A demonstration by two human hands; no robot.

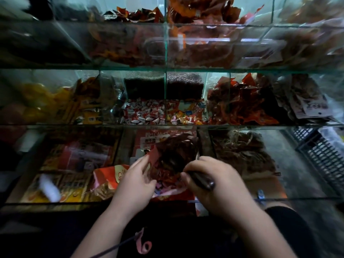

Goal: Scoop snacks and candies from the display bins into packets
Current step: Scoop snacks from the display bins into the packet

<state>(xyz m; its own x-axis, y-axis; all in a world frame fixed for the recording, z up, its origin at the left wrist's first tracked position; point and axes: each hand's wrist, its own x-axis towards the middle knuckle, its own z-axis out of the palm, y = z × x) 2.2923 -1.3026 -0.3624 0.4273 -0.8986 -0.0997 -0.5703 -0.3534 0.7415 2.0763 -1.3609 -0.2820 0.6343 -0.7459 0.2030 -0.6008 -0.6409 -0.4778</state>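
- The left hand (135, 181) pinches the near edge of a red packet (168, 193), thumb and fingers curled on its rim and holding the mouth open.
- The right hand (214, 185) is wrapped tight round the dark handle of a scoop (202, 180), fingers fully curled; the handle's end sticks out past the knuckles.
- A heap of dark red wrapped snacks (175, 153) sits at the scoop's far end, just above the packet's mouth and between the two hands (the scoop's bowl is hidden under the heap).
- Packet and scoop are over the lowest, nearest of the glass bins (74, 202), in its middle section.
- To the right in that tier lies a pile of brown stringy dried snack (242, 149).
- The middle tier holds red-and-white candies (143, 112), with mixed bright sweets (184, 113) just beside them and red wrappers (238, 105) further right.
- A black slatted crate (323, 155) stands at the far right, apart from the hands.
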